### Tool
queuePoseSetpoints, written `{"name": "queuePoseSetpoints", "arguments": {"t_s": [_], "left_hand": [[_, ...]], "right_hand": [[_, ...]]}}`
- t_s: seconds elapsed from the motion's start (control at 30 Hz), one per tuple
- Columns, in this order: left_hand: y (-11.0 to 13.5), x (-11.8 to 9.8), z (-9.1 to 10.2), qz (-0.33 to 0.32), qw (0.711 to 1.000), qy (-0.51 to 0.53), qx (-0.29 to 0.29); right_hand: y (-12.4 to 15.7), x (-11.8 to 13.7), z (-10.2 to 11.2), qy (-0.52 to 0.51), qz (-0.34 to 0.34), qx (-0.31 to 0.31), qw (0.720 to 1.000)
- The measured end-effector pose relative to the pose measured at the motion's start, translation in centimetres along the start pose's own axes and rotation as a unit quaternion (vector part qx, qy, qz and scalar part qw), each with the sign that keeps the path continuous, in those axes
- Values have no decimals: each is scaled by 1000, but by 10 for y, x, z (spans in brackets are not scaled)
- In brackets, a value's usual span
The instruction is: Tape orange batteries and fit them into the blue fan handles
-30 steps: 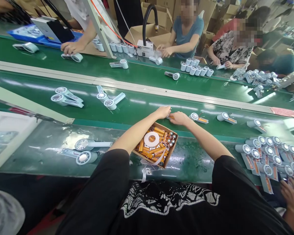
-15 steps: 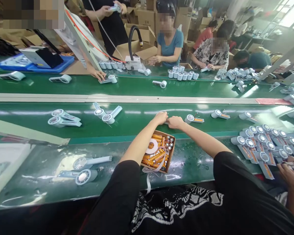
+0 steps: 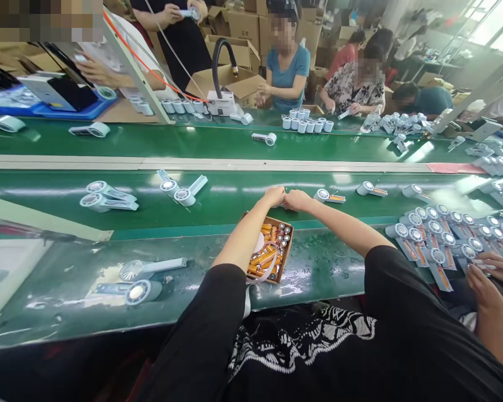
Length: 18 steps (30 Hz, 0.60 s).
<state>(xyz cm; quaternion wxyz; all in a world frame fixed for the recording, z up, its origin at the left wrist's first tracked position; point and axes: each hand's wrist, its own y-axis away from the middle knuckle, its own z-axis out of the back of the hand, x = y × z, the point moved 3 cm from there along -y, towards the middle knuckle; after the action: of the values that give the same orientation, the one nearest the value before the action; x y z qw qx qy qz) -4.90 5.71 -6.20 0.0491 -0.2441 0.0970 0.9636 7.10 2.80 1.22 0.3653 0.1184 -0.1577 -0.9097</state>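
Over the near green belt my left hand [image 3: 274,196] and my right hand [image 3: 297,200] meet, fingers closed and pressed together. What they grip is mostly covered by the fingers; only a thin greyish edge shows below them. Just right of my right hand lies a handheld fan [image 3: 322,195] with an orange battery in its open handle. Below my forearms stands a cardboard box [image 3: 290,248] of orange cylindrical batteries [image 3: 265,258], and my left forearm hides part of it. A pale tape ribbon hangs over the box's front.
Left on the belt are several handheld fans [image 3: 184,196]; two more fans [image 3: 142,291] lie on the near ledge. Many fans [image 3: 436,255] are piled at right, beside a co-worker's hands [image 3: 486,279]. Across a pale divider [image 3: 218,162] runs another belt, with people working behind it.
My hands have drawn closer together, still over the same spot on the belt. The view has shifted slightly. Across the belts, a co-worker's hand has lifted a fan off the far belt.
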Motion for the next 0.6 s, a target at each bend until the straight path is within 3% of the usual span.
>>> {"name": "queuePoseSetpoints", "arguments": {"t_s": [0.17,0.37,0.6], "left_hand": [[-7,-1,-10,-5,1000,17,5],[-13,-1,-18,-11,999,32,5],[-14,-10,-20,1,1000,30,6]], "right_hand": [[27,-25,-22,-26,-18,-30,999],[47,-44,-45,-162,-55,-122,978],[26,-33,-41,-83,-42,-44,995]]}}
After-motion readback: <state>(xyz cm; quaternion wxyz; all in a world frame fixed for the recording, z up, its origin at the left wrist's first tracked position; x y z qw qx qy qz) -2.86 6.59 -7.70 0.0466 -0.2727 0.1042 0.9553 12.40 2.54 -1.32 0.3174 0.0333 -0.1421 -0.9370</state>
